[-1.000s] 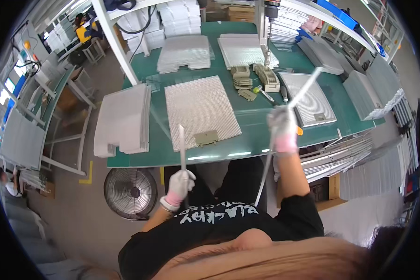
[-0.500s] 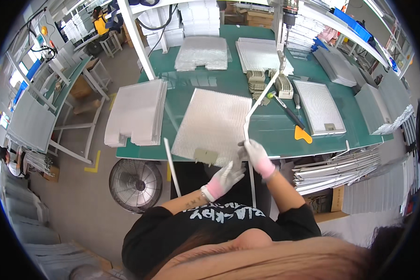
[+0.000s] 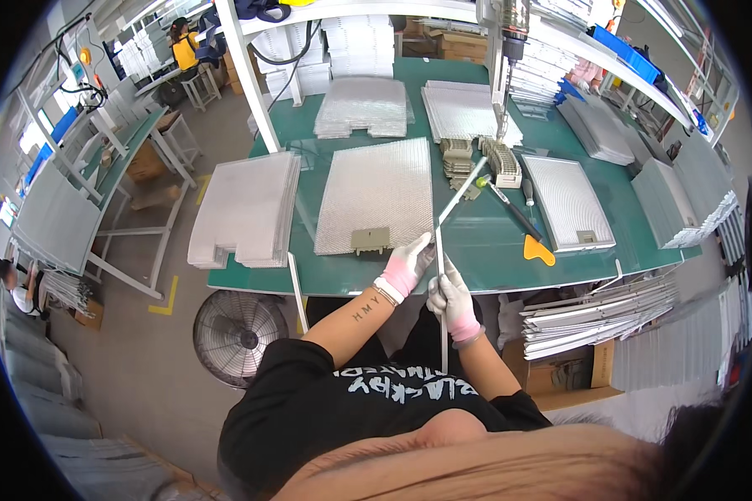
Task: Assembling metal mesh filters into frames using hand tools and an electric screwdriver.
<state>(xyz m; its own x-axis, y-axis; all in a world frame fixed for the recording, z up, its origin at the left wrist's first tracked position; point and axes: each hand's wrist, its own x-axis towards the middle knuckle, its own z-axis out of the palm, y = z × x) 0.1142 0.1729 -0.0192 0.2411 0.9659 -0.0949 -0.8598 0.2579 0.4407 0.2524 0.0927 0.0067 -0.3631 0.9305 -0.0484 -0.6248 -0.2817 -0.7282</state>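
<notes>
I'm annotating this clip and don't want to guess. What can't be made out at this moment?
All in the head view:
- Part of the long white strip: covered by the right hand.
- Lower end of the left white strip: behind the left forearm.
- Top of the hanging tool: cut off by the upper edge.
- Hands of the person in yellow: too small.

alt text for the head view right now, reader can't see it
A person's left hand and right hand, gloved in white and pink, hold a thin, bent white strip at a green worktable. A silvery mesh panel with a beige tab lies beyond.
</notes>
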